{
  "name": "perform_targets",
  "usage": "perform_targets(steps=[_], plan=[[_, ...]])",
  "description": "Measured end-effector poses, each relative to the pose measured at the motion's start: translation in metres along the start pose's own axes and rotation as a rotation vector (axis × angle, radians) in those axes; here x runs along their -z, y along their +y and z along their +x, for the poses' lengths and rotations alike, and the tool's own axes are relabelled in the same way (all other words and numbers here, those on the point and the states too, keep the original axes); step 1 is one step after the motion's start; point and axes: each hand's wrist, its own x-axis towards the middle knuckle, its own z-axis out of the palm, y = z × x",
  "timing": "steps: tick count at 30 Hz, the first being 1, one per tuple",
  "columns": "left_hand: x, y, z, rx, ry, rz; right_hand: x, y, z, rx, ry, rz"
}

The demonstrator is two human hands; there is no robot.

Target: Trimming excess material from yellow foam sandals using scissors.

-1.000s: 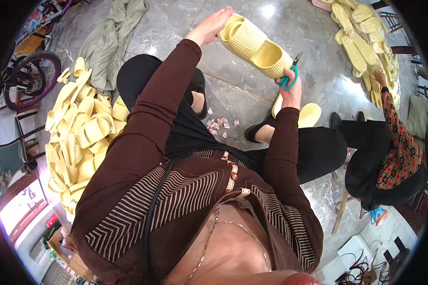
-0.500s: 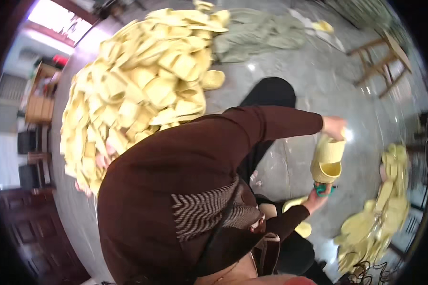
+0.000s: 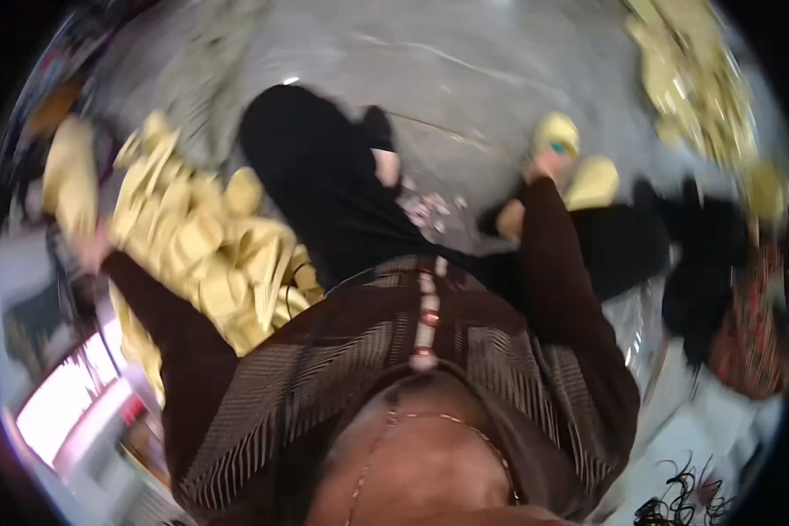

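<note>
My left hand [image 3: 92, 247], blurred by motion, is stretched out to the far left with its fingers closed on a yellow slipper [image 3: 70, 171]. That slipper is held out past the left side of a heap of similar yellow slippers [image 3: 210, 250]. On the right, my right hand [image 3: 548, 165] is closed around a small green tool [image 3: 558, 149]; only a bit of it shows, and its kind is unclear. Just beyond that hand is another yellow slipper [image 3: 557, 128], and whether the hand touches it cannot be told. One more yellow slipper [image 3: 593, 181] lies beside my right leg.
Another pile of yellow pieces [image 3: 688, 88] lies on the grey floor [image 3: 447, 61] at the far right. Small pink scraps [image 3: 430, 209] are scattered between my legs. Grey-green cloth [image 3: 206, 88] spreads behind the heap. Dark and reddish items [image 3: 754, 324] are at the right edge.
My left hand has swung from the right side across to the far left, carrying a slipper away from my right hand. The view has turned, and the heap now appears lower at left.
</note>
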Motion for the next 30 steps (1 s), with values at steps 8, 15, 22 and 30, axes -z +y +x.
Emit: perform_targets(steps=[8, 15, 22, 30], plan=[[-0.06, 0.038, -0.009, 0.379, -0.072, -0.525, -0.018, -0.034, -0.009, -0.251, 0.795, -0.312], [0.055, 0.364, 0.046, 0.411, -0.77, -2.41, -0.021, -0.056, 0.021, -0.394, 0.817, 0.018], [0.088, 0.586, -0.024, 0.181, -1.435, -2.405, -0.036, -0.072, 0.054, -0.576, 0.776, 0.385], [0.083, 0.655, -0.103, -0.104, -1.304, -1.713, -0.057, -0.029, 0.034, -0.144, 0.439, -0.151]])
